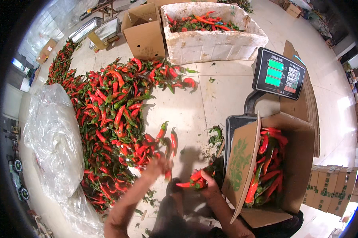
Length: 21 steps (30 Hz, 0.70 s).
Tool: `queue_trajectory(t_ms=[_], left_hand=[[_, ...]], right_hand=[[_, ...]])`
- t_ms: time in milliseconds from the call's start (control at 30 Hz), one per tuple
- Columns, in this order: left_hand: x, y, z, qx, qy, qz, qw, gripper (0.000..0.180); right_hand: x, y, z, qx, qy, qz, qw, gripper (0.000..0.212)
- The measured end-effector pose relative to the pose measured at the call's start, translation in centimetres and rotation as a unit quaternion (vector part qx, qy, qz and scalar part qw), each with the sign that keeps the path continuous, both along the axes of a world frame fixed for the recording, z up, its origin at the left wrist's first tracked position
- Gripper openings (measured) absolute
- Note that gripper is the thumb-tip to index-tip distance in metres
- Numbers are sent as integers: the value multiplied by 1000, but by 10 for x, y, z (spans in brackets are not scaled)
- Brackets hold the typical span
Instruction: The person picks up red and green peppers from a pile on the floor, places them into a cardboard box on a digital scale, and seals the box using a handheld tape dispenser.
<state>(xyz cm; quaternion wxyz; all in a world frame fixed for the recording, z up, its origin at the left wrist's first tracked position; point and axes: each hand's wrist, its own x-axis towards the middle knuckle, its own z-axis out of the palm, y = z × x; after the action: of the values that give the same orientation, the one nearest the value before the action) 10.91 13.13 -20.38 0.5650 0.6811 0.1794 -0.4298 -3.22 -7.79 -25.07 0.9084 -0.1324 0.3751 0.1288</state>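
Observation:
My right hand (pixel 209 187) is closed round a few red chili peppers (pixel 196 181), held low in front of me, left of the open cardboard box. My left hand (pixel 160 166) is at the near right edge of a big heap of red and green chili peppers (pixel 119 107) on the floor. Motion blurs its fingers, so their grip cannot be made out. Just beyond it lie two loose peppers (pixel 173 141). The open cardboard box (pixel 242 166), partly filled with long red and dark green peppers (pixel 269 170), sits tilted on a scale.
The scale's display (pixel 279 73) is lit green. A white foam crate (pixel 216 45) of peppers and a cardboard box (pixel 144 35) stand at the back. Clear plastic sheeting (pixel 54 139) lies left of the heap. Flattened cardboard (pixel 310 115) and stacked cartons (pixel 330 186) are at right.

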Motion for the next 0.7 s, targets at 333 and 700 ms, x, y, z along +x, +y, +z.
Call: queue_trajectory(t_ms=[333, 700], left_hand=[[120, -77, 151, -194, -281, 17, 940, 34], [-21, -26, 201, -120, -194, -238, 944, 31]], right_hand=[[39, 4, 93, -139, -206, -5, 969, 37], [16, 43, 200, -215, -137, -4, 967, 32]])
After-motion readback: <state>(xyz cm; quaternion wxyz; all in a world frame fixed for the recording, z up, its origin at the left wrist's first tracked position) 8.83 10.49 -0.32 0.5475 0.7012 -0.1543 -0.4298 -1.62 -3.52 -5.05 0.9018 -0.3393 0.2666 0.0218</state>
